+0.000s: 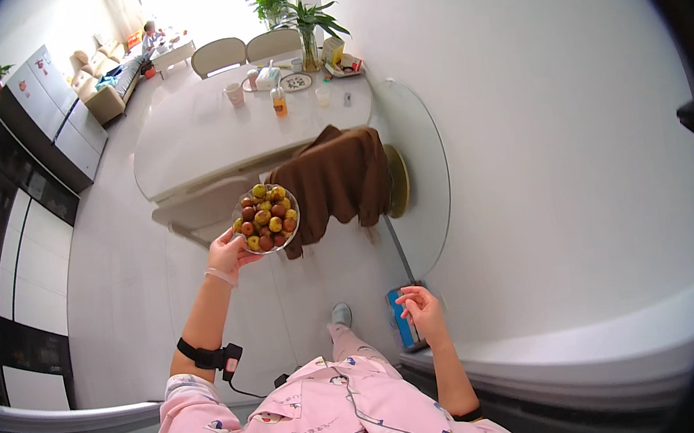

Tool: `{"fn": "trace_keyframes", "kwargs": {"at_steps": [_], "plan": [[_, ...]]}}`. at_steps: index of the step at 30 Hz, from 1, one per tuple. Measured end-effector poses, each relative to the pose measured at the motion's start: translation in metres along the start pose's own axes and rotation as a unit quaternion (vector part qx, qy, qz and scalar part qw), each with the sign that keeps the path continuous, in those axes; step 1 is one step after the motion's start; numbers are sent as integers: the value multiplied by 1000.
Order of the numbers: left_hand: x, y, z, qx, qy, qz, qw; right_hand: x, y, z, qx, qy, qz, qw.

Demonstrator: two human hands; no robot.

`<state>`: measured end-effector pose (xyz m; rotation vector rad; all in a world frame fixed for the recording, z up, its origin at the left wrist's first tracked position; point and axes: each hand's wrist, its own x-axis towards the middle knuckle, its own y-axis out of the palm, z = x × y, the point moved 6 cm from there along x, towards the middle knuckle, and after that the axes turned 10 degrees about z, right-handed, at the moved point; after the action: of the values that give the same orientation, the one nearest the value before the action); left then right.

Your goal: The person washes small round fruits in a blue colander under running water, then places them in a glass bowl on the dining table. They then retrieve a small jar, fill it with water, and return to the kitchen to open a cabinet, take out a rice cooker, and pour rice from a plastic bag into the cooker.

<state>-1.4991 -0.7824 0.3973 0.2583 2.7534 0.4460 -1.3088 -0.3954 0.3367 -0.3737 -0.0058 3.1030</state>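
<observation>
A clear glass bowl (298,220) heaped with yellow-green and brown jujubes (263,217) rests in my left hand (228,254), which grips it by its near left rim. The bowl is held in the air, in front of a chair (194,210) and a brown garment (337,186) draped over the chair beside it. My right hand (421,310) hangs lower on the right with its fingers loosely bent and apart, nothing in it. Below that hand, a blue box (397,322) stands on the floor by the wall.
Ahead stands a white dining table (186,132) carrying a cup (234,94), a bottle of orange drink (279,103), a plate (296,82) and a plant in a glass vase (309,49). A round glass sheet (419,145) leans against the right wall. A refrigerator (46,102) is left; a person (152,37) sits far back.
</observation>
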Motion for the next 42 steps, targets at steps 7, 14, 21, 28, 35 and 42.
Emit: {"fn": "trace_keyframes", "kwargs": {"at_steps": [7, 14, 21, 28, 35, 42], "plan": [[140, -3, -84, -11, -8, -9, 1000, 160, -7, 82, -3, -7, 10, 1000], [280, -37, -137, -18, -11, -24, 999, 274, 0, 124, -16, 18, 34, 999], [431, -72, -180, -13, -38, 0, 999, 372, -10, 135, -5, 25, -52, 998], [598, -86, -217, 4, -43, 21, 999, 463, -9, 139, 9, 55, -88, 995], [727, -84, -219, -33, -51, -9, 998, 523, -14, 138, 36, 65, -107, 992], [830, -80, -157, -51, -94, -8, 994, 598, -40, 126, 53, 39, -100, 993]]}}
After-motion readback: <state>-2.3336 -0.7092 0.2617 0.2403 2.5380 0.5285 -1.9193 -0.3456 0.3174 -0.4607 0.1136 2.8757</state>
